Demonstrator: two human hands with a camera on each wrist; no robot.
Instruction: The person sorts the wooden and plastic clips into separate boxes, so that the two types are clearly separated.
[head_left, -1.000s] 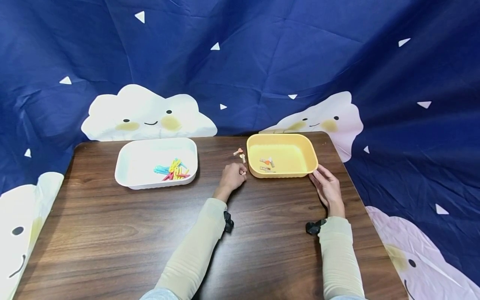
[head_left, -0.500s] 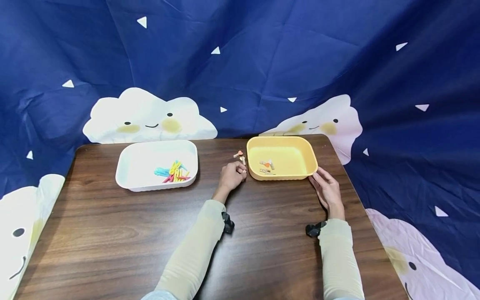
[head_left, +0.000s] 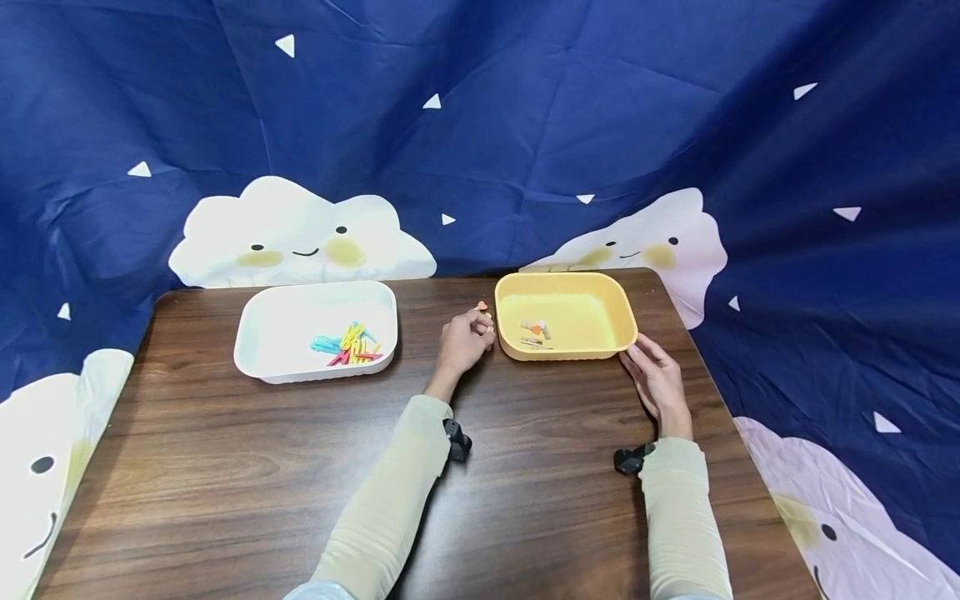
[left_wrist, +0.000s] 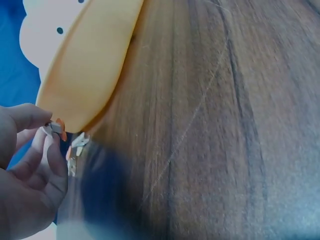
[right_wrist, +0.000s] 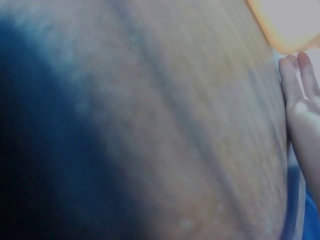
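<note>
Between the thumb and fingertips of my left hand is a small wooden clothespin with an orange ornament, lifted beside the left wall of the yellow bin. More little wooden clothespins lie on the table under that hand in the left wrist view; in the head view, an orange heart shows just past its fingers. My right hand touches the bin's front right corner with its fingers extended, as the right wrist view also shows. Inside the bin lie several wooden clothespins, one with an orange heart.
To the left stands a white bin with several blue, yellow and red plastic clothespins in its right part. Both bins sit near the far edge of the brown wooden table. Behind it hangs a blue cloth with clouds.
My left hand has moved slightly away from me along the bin's left side, its fingers now over the loose clothespins. The right hand has stayed at the bin's corner.
</note>
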